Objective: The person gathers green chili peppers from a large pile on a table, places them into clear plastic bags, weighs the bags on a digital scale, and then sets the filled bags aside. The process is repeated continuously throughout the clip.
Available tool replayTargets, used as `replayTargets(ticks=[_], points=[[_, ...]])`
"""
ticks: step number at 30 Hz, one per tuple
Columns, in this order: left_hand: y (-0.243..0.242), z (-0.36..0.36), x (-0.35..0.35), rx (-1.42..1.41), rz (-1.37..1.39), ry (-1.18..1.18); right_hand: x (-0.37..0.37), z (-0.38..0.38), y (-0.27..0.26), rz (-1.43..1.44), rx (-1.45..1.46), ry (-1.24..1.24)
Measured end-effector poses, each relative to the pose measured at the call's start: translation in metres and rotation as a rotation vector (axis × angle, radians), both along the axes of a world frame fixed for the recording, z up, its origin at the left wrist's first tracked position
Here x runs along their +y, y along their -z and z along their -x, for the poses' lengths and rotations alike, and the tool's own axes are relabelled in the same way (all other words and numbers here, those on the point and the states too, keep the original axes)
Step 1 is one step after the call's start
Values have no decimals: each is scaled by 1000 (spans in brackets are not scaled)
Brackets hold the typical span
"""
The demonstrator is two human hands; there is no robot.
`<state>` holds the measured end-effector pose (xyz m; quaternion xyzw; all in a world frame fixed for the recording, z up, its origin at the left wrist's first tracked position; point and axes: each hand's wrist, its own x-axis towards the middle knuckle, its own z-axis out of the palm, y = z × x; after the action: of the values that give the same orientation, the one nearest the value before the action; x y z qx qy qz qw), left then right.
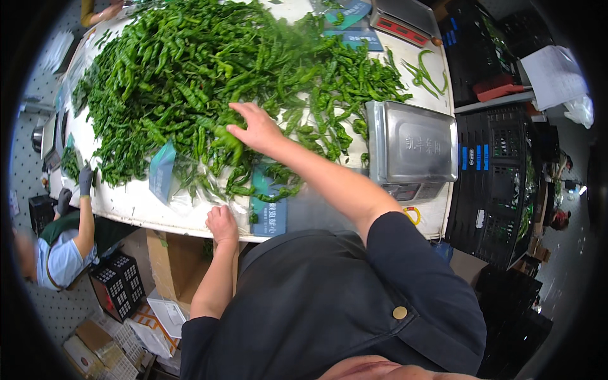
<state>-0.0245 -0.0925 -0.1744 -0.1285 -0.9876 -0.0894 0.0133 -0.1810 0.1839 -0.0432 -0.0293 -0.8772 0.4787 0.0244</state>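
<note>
A large heap of green peppers (190, 71) covers much of the white table (128, 204). My left hand (222, 225) is at the table's front edge, fingers closed on the rim of a transparent plastic bag (190, 192) with a blue-green printed end. Some peppers are inside that bag. Over the near side of the heap, my right hand (259, 128) reaches out with thumb and fingers apart, close to the peppers; its palm side is hidden. Beneath my right forearm lies another printed bag (268, 213), with several peppers on it.
To the right stands a scale (420, 142) with a steel pan; a second scale (403, 21) is farther back. Stacked black crates (494, 185) flank the table. At left, a co-worker's gloved hand (85, 178) touches the table. A cardboard box (178, 266) sits below the edge.
</note>
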Motion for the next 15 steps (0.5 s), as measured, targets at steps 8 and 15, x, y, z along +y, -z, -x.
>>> replayTargets(ticks=[8, 15], points=[[0, 0, -1, -59, 29, -12, 347, 15, -3, -86, -189, 669], [-5, 0, 2, -94, 48, -19, 535, -22, 110, -206, -766, 797]])
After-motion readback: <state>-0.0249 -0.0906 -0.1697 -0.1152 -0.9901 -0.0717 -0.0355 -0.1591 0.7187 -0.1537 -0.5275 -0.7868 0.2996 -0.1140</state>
